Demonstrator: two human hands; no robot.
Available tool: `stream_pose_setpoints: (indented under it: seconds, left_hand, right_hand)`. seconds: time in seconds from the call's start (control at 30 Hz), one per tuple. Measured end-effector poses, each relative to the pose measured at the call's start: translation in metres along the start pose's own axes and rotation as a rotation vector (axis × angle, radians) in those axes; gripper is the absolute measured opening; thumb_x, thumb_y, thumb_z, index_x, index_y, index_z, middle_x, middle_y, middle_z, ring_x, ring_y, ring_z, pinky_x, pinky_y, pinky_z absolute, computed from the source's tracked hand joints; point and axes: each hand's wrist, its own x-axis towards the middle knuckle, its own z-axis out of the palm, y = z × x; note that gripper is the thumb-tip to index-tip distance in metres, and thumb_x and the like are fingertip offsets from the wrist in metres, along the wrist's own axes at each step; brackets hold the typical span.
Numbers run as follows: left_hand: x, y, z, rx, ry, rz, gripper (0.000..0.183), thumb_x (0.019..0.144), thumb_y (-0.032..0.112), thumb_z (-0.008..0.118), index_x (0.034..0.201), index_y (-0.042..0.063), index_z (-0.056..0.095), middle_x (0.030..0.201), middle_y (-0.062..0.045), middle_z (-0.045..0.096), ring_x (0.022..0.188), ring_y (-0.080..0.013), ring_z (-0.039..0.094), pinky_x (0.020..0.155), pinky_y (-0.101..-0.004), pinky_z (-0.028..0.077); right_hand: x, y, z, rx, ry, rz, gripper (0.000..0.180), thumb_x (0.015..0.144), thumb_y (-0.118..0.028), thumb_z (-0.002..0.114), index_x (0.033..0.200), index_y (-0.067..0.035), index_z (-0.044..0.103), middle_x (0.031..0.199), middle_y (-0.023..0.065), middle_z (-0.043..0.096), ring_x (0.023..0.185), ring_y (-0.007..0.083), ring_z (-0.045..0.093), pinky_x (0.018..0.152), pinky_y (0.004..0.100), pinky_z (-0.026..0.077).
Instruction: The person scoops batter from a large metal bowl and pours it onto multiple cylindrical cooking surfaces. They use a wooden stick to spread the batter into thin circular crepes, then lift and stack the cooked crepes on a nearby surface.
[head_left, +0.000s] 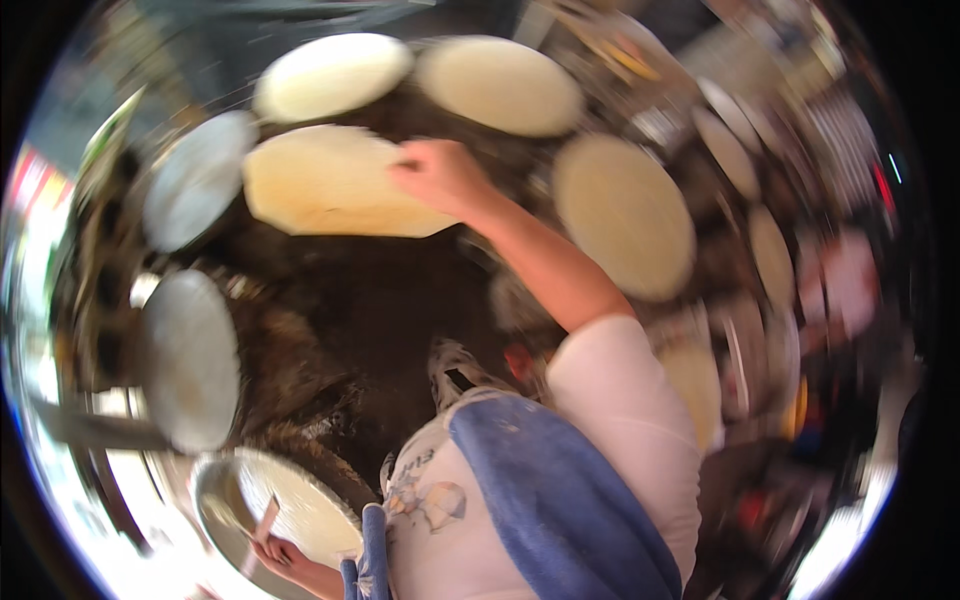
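Observation:
My right hand reaches forward with fingers closed at the right edge of a thin, pale yellow flatbread-like sheet, its far side spread to the left. Blur hides how the fingers meet it. At the lower left, my left hand grips a flat, narrow handle or stick over a large round metal basin of creamy batter. A rounded object, perhaps a ladle, lies beside the stick in the basin; whether the two are joined cannot be told.
Round plates with pale surfaces form a ring ahead: upper left, upper middle and right. Greyish round plates stand at left and lower left. More pale discs are blurred at the far right.

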Motion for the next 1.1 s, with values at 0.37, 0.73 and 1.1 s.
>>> stream_pose_setpoints:
  seconds: [0.37,0.73,1.1]
  left_hand:
    - [-0.032,-0.141,0.03,0.458,-0.198,-0.481,0.029,0.094,0.006,0.044,0.115,-0.013,0.044,0.07,-0.005,0.048,0.047,-0.0041,0.032,0.037,-0.0178,0.028]
    - [-0.108,-0.17,0.026,0.512,-0.271,-0.51,0.028,0.093,0.006,0.045,0.115,-0.013,0.044,0.073,-0.006,0.05,0.047,-0.0048,0.033,0.038,-0.0181,0.03]
    - [-0.113,-0.004,-0.039,0.19,-0.177,-0.21,0.028,0.093,0.005,0.046,0.115,-0.012,0.044,0.076,-0.007,0.052,0.048,-0.0055,0.035,0.038,-0.0184,0.032]
  right_hand:
    - [-0.483,0.076,-0.32,0.716,0.92,0.714,0.025,0.08,-0.015,0.065,0.1,0.0,0.063,0.09,0.0071,0.066,0.077,0.015,0.063,0.072,0.0279,0.05]
    - [-0.886,0.202,-0.251,0.941,1.754,1.298,0.036,0.079,-0.012,0.064,0.113,-0.004,0.056,0.105,0.0109,0.063,0.097,0.0229,0.061,0.081,0.0365,0.052]
    - [-0.874,0.178,-0.264,0.028,1.331,1.852,0.025,0.081,-0.026,0.059,0.094,-0.004,0.061,0.082,0.0094,0.062,0.065,0.0231,0.06,0.055,0.0384,0.051]
